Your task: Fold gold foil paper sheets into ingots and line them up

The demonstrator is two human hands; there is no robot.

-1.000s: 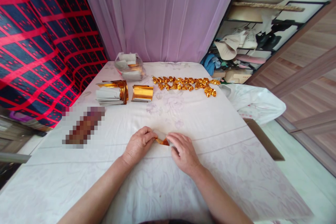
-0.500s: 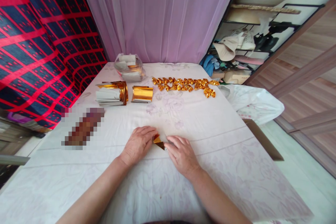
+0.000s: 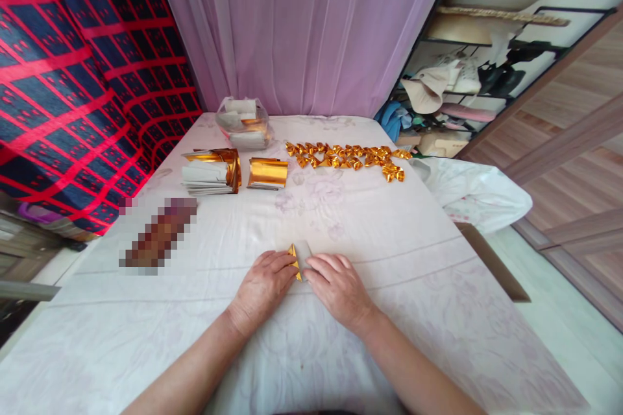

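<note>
A small sheet of gold foil paper [image 3: 304, 255], partly folded, lies on the cloth-covered table between my hands. Its pale backing faces up on the right, and gold triangular folds show at its left edge. My left hand [image 3: 267, 280] grips that folded edge with the fingers bent over it. On the opposite side, the fingertips of my right hand [image 3: 337, 285] pinch the pale edge. Both thumbs are partly hidden. Farther back, several folded gold foil pieces [image 3: 350, 157] sit in rows.
Left of the rows are a curled stack of foil paper [image 3: 207, 175] and a smaller gold stack [image 3: 268, 173]. Behind them stands a clear plastic bag [image 3: 242, 123] of paper. A blurred-out item [image 3: 160, 233] lies at left. A white bag [image 3: 487, 191] is beside the table's right edge.
The paper between my hands has changed from showing mainly gold to showing its pale backing, with gold folds at the left. My left hand has shifted slightly right and nearer me.
</note>
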